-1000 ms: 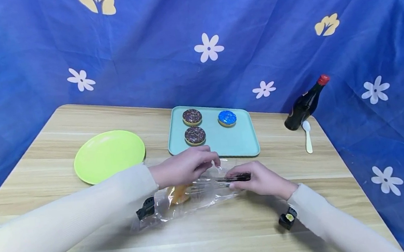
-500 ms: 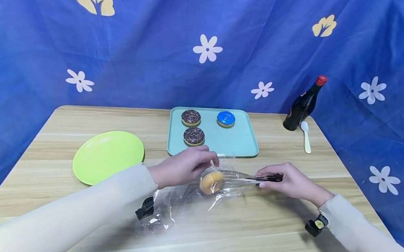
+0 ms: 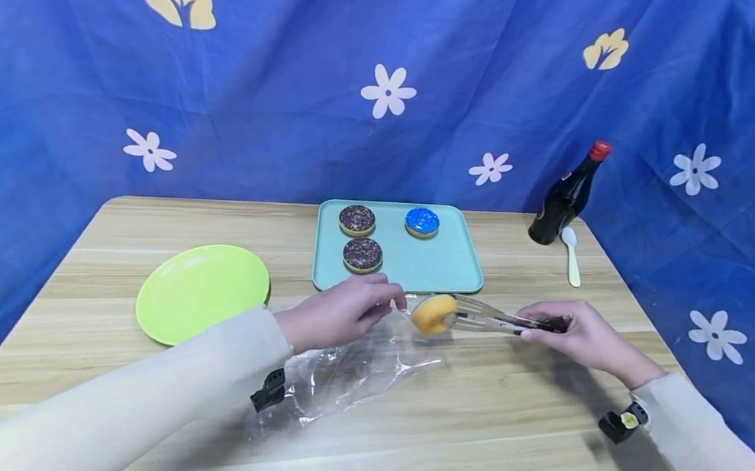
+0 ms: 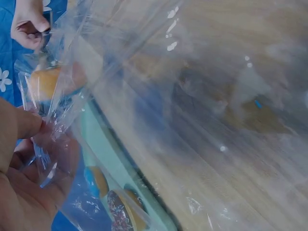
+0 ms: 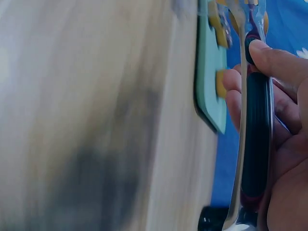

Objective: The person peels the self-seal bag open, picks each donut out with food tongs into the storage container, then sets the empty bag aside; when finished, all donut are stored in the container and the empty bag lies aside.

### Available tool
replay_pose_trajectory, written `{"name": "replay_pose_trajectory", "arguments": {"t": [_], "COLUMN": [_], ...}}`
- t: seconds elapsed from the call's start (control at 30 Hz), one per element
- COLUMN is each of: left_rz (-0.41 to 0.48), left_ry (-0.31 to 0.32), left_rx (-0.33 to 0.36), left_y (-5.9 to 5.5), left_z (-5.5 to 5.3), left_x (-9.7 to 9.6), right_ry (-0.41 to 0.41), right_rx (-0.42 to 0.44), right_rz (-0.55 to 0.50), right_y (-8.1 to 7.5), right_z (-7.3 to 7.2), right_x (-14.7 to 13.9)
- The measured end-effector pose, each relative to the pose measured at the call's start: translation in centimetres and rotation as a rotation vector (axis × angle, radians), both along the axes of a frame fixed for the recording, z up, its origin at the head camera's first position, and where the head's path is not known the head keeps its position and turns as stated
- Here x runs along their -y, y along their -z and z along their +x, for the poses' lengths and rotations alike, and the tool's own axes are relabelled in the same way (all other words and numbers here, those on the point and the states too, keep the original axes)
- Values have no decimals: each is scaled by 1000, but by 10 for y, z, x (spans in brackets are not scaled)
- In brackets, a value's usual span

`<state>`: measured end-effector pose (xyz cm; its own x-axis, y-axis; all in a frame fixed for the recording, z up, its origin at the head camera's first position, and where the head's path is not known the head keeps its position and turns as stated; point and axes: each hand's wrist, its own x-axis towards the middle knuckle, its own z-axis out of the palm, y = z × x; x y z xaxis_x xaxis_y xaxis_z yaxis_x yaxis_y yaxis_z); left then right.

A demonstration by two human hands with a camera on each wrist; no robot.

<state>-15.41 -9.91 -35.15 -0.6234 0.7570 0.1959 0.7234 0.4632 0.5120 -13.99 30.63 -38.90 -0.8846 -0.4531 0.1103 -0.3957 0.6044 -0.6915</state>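
Note:
My left hand (image 3: pixel 341 317) pinches the edge of a clear plastic bag (image 3: pixel 358 376) lying crumpled over the table front. In the left wrist view the thumb and fingers (image 4: pixel 29 122) hold the film near its mouth. My right hand (image 3: pixel 584 333) grips metal tongs (image 3: pixel 486 318) by their dark handle (image 5: pixel 256 134), thumb on top. Between the tongs' tips is a doughnut (image 3: pixel 434 315), its yellow-orange side showing, held at the right end of the bag just beyond the left fingertips. Bag film overlaps the doughnut in the left wrist view.
A turquoise tray (image 3: pixel 422 269) behind the hands bears two chocolate doughnuts (image 3: pixel 362 255) and one blue-iced doughnut (image 3: pixel 422 222). A green plate (image 3: pixel 204 292) lies left. Back right stand a dark bottle (image 3: pixel 563 200) with a red cap and a white spoon (image 3: pixel 573 261).
My right hand has drawn the tongs to the right, bringing the doughnut from deep inside the bag to its right end. My left hand has stayed nearly still, holding the bag.

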Motion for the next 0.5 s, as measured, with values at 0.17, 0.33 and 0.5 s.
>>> {"name": "replay_pose_trajectory", "arguments": {"t": [0.17, 0.33, 0.5], "left_rz": [-7, -24, -47], "left_ry": [10, 15, 21], "left_rx": [-11, -13, -33], "left_y": [2, 4, 8], "left_z": [1, 3, 2], "left_x": [1, 1, 1], "right_ry": [81, 159, 183], "right_rx": [-56, -110, -236], "right_rz": [8, 39, 61], "right_y": [-7, -5, 1], "right_z": [-12, -31, -47], "right_x": [-11, -9, 8]}}
